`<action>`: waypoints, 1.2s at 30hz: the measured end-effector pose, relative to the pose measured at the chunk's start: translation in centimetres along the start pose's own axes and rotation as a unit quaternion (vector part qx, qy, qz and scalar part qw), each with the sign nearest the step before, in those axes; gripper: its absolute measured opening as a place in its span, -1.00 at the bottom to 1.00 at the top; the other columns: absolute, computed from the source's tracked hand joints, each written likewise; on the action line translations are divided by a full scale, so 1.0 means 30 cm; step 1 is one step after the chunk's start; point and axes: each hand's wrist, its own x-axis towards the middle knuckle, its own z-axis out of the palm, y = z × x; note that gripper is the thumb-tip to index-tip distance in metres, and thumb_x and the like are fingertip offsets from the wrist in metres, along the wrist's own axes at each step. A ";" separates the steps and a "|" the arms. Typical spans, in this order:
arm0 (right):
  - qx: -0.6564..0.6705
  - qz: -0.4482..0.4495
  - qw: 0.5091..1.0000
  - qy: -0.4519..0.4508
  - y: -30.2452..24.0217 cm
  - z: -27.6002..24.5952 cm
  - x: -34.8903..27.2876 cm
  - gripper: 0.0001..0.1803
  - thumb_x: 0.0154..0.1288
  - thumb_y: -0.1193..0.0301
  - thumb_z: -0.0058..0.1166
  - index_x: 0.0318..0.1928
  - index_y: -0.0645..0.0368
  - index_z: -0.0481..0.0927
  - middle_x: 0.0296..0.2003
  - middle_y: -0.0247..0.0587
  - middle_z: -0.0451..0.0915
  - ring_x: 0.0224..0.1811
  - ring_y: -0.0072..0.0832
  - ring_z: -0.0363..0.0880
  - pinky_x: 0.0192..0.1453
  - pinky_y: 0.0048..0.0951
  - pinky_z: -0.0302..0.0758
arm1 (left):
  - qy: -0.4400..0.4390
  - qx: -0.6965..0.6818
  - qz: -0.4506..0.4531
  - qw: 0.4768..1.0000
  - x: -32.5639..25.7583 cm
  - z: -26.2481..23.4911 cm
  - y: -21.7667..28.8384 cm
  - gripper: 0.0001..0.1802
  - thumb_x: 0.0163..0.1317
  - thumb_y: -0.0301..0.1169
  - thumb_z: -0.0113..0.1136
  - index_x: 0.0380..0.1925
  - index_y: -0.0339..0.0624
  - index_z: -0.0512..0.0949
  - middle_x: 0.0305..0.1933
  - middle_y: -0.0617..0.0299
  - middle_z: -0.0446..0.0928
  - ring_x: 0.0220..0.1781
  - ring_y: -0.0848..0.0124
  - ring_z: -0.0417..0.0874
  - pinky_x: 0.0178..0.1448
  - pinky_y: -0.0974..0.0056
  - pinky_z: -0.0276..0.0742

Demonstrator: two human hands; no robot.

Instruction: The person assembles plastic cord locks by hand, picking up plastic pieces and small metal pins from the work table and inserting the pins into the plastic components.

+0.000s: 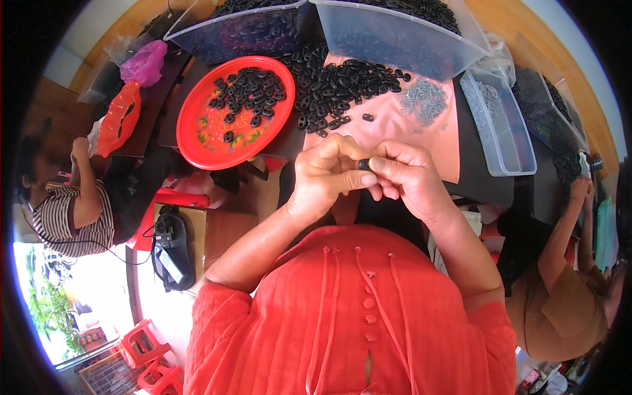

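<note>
Close in front of my red top, my left hand (pixel 327 172) and my right hand (pixel 407 172) meet fingertip to fingertip. Pinched between their thumbs and fingers is a small black plastic piece (pixel 364 164); the fingers cover most of it. Beyond my hands lies a heap of similar black two-holed pieces (pixel 342 85), spilling over a pink cloth (pixel 431 148). One loose black piece (pixel 368 117) rests on the cloth, apart from the heap. A pile of small silvery metal parts (pixel 424 101) sits at the cloth's right side, too fine to name.
A round red tray (pixel 192 115) at left holds more black pieces. Two large clear bins (pixel 401 49) (pixel 240 29) stand at the back. A long clear container (pixel 503 141) with metal parts is at right. Co-workers sit at left (pixel 79 210) and right (pixel 559 283).
</note>
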 end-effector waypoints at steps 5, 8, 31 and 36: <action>-0.030 -0.038 0.997 0.056 -0.020 -0.005 0.001 -0.80 0.45 0.38 0.06 -0.28 0.28 0.54 -0.60 -0.40 0.40 -0.63 -0.62 0.38 -0.51 -0.64 0.31 | 0.098 -0.031 -0.078 0.992 -0.018 0.014 -0.012 -0.84 0.26 -0.66 0.24 -0.16 -0.38 0.56 -0.30 0.13 0.63 -0.45 0.44 0.64 -0.53 0.50 0.46; -0.060 -0.064 0.993 0.079 -0.014 -0.012 0.001 -0.80 0.46 0.37 0.06 -0.27 0.27 0.54 -0.61 -0.43 0.35 -0.63 -0.63 0.32 -0.48 -0.60 0.32 | 0.132 -0.049 -0.121 0.983 -0.025 0.020 -0.017 -0.87 0.27 -0.61 0.25 -0.19 -0.40 0.59 -0.35 0.14 0.62 -0.48 0.48 0.61 -0.55 0.50 0.45; -0.256 -0.197 0.944 0.064 -0.006 -0.006 0.008 -0.92 0.38 0.54 0.10 -0.15 0.23 0.59 -0.39 -0.45 0.58 -0.43 -0.78 0.45 -0.47 -0.69 0.33 | 0.128 0.074 -0.119 0.982 -0.021 0.049 0.010 -0.92 0.28 -0.55 0.19 -0.31 -0.37 0.59 -0.45 0.20 0.62 -0.52 0.56 0.59 -0.53 0.50 0.43; -0.266 -0.184 0.944 0.064 -0.014 -0.006 -0.001 -0.91 0.34 0.60 0.13 -0.16 0.24 0.59 -0.39 -0.44 0.58 -0.41 -0.76 0.46 -0.43 -0.68 0.35 | 0.098 0.173 -0.077 0.977 -0.018 0.055 0.021 -0.90 0.31 -0.54 0.16 -0.23 -0.37 0.55 -0.44 0.23 0.58 -0.45 0.57 0.55 -0.33 0.45 0.50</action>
